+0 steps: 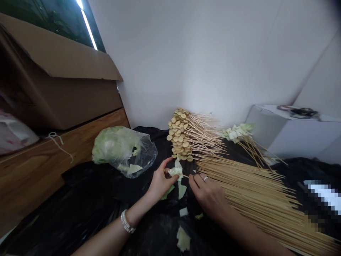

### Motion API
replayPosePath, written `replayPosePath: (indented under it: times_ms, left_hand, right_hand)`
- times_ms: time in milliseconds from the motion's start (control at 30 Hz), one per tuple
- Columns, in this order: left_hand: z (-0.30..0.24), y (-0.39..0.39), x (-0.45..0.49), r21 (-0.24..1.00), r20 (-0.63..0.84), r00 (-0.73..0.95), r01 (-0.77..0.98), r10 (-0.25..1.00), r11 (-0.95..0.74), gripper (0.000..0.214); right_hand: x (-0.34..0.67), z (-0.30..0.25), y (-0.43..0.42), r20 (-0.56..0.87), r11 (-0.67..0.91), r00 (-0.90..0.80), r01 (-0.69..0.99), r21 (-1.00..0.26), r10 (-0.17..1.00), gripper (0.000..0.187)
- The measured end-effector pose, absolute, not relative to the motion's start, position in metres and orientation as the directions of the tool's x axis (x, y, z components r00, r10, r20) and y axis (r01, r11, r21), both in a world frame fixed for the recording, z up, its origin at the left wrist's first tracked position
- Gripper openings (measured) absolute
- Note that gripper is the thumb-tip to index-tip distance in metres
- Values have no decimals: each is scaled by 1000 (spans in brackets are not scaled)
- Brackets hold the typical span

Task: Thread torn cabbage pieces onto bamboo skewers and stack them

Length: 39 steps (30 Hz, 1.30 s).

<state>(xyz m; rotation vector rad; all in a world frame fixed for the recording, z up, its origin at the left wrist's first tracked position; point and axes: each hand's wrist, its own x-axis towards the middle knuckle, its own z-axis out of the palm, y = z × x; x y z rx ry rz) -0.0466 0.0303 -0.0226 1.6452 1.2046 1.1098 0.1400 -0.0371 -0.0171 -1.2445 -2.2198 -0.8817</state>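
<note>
My left hand (160, 182) pinches a pale cabbage piece (176, 173) between thumb and fingers. From the right, my right hand (207, 192) grips a thin wooden skewer (185, 175), whose end meets the cabbage; whether the tip has gone through is hidden. Loose cabbage leaves (182, 191) lie just below the hands on black plastic sheeting. Beyond my fingers is a pile of skewers threaded with round yellowish slices (179, 133). Many bare skewers (253, 188) lie side by side under and beyond my right forearm.
A clear plastic bag (144, 149) of cabbage sits to the left. Finished-looking cabbage skewers (237, 133) lie at the back right, near a white box (287, 131). A cardboard box (80, 99) stands on a wooden surface (106, 124) at left. A white wall closes off the back.
</note>
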Motion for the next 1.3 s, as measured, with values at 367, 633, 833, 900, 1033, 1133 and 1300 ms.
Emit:
replayPosePath:
  times_ms: [367,633,833,900,1033,1133,1300]
  left_hand:
    - [-5,33,-51,993,-27,199,-109,980,49,60]
    - [-10,37,-52,952,-144,190,-241,971,189,35]
    - [-11,36,-51,909,-205,225,-318,953,271,29]
    - [-12,36,-50,912,-196,235,-313,952,266,30]
    - [-15,35,-49,919,-169,260,-307,951,247,32]
    - [-15,34,-48,915,-157,267,-322,951,242,30]
    - [-10,32,-48,874,-209,296,-372,932,314,27]
  right_hand:
    - [149,-31,-26,663,372,-294,928,24,689,17]
    - [147,-29,-28,693,397,-298,918,20,656,22]
    - [147,-28,-28,690,404,-311,914,30,653,20]
    - [147,-28,-29,686,410,-322,911,38,652,19]
    - [145,-28,-30,649,432,-332,902,6,684,17]
    - [143,-31,-30,619,449,-328,893,-44,714,17]
    - [143,-37,-28,594,477,-327,872,-111,735,23]
